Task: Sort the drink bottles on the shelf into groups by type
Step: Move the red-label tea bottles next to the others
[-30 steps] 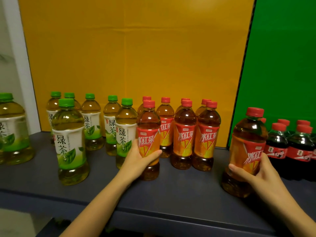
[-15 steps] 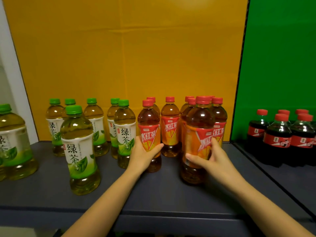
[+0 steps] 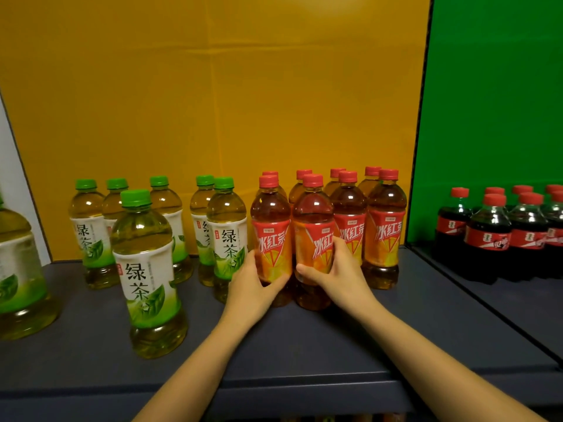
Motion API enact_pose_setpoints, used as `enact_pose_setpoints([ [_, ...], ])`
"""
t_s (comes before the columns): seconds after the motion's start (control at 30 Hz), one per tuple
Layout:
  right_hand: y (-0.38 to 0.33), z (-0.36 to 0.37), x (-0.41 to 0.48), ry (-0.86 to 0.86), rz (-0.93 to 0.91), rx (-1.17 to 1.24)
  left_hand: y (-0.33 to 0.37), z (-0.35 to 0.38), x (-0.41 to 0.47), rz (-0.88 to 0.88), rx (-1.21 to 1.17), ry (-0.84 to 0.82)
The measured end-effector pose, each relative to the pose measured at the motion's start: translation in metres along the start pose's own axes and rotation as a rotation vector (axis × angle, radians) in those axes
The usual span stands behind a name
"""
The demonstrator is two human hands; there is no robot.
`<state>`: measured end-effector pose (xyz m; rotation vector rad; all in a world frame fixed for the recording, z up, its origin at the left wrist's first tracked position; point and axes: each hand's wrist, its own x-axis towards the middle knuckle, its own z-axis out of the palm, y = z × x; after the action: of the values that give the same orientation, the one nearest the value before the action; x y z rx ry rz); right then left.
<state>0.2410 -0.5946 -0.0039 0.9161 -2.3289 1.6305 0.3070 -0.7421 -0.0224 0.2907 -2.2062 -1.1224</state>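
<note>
Bottles of iced red tea stand grouped on the dark shelf. The right hand curls around the front red-tea bottle. The left hand grips a second red-tea bottle just left of it. The other red-tea bottles stand behind and right of it. Green tea bottles stand to its left, cola bottles well to its right.

leaf-tea bottles left | iced-tea bottles centre | colas right (well apart)
</note>
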Motion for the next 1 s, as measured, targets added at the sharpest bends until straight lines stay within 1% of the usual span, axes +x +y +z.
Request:
enact_pose_setpoints([
  [0.13,-0.003,-0.006,-0.004,-0.016,-0.036,-0.16,-0.002,-0.003,-0.004,0.076,0.129,0.041],
  [0.27,0.001,-0.014,-0.016,-0.041,-0.055,-0.372,-0.003,-0.005,-0.005,0.103,0.25,0.096],
  [0.47,0.002,-0.012,-0.014,-0.003,-0.067,-0.492,0.002,-0.007,-0.002,0.127,0.411,0.15],
  [0.67,-0.003,-0.006,-0.007,0.06,-0.084,-0.684,0.004,-0.005,-0.004,0.126,0.472,0.182],
  [0.73,-0.005,-0.009,-0.007,0.078,-0.105,-0.743,0.005,-0.008,-0.009,0.151,0.494,0.205],
  [0.83,-0.003,-0.014,-0.009,0.036,-0.159,-0.773,0.008,-0.014,-0.018,0.213,0.524,0.265],
  [0.9,-0.001,-0.014,-0.008,0.002,-0.204,-0.779,0.007,-0.015,-0.019,0.24,0.52,0.23],
  [1.0,0.0,-0.011,-0.004,-0.016,-0.227,-0.751,0.002,-0.012,-0.013,0.219,0.487,0.103],
])
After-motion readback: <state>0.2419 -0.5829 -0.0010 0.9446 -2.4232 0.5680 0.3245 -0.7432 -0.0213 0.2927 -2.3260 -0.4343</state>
